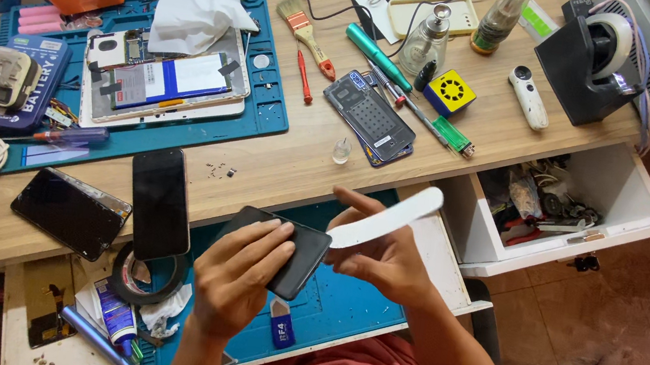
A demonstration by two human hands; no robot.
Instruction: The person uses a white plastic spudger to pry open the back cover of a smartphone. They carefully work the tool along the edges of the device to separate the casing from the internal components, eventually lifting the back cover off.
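– So, what do the hands have hold of?
– The left hand [240, 272] has its fingers closed round a black phone [291, 256], thumb and fingertips pressing its edges. The right hand [383, 254] pinches a flat white pry tool [384, 218], whose near end meets the phone's right edge. Both sit low and central, over a blue mat [341, 312] on a pulled-out shelf.
– And just left of that?
– A roll of black tape [151, 277] and a small tube [115, 318] lie on the shelf.
– Further out?
– On the wooden desk [294, 161] lie two dark phones: one upright [160, 202], one tilted [71, 213] to its left. On the right, a white drawer [588, 236] stands open, full of small parts.
– And at the far side?
– A large teal mat [267, 115] carries an opened tablet [161, 83] with a white tissue [197, 8] on it. To the right are a brush [305, 36], a green tool [378, 56], a yellow cube [450, 92] and a black tape dispenser [587, 63].
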